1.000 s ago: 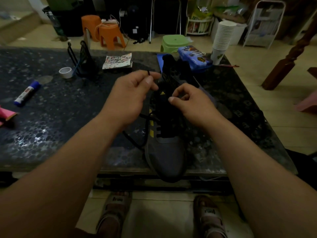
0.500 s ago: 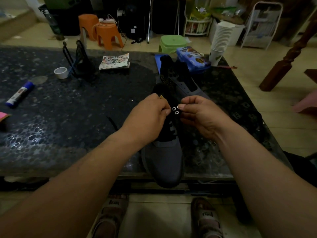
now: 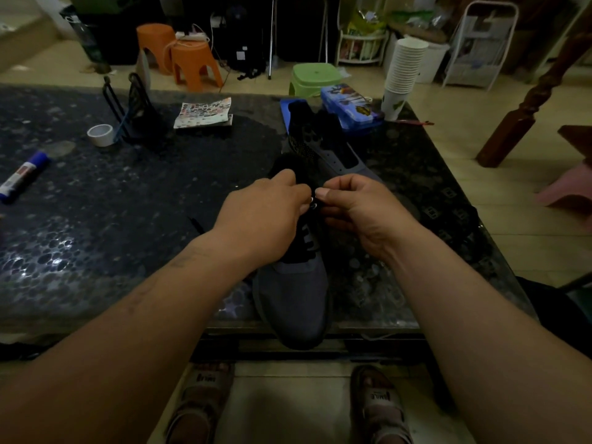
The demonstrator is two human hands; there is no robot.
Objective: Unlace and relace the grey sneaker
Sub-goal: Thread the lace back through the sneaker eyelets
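Note:
A grey sneaker [image 3: 293,299] lies on the dark table [image 3: 105,238], its toe hanging over the near edge. Black lacing crosses its lower eyelets. My left hand [image 3: 266,216] is curled over the sneaker's left eyelet row, fingertips pinching at the upper eyelets. My right hand [image 3: 355,206] pinches the right eyelet flap, where two silver eyelets show beside its thumb. A loose end of black lace [image 3: 196,223] lies on the table left of my left wrist. What my left fingertips hold is hidden.
A second grey sneaker [image 3: 323,145] lies behind, near a blue pencil case [image 3: 349,107] and a stack of paper cups [image 3: 403,68]. A tape roll [image 3: 101,134], a black stand [image 3: 134,107], a sticker sheet [image 3: 205,112] and a glue stick [image 3: 22,176] lie to the left.
My left hand came down from pulling the lace end high at the tongue and now sits on the upper eyelets. My right hand shifted to pinch the right flap. The view tilted slightly.

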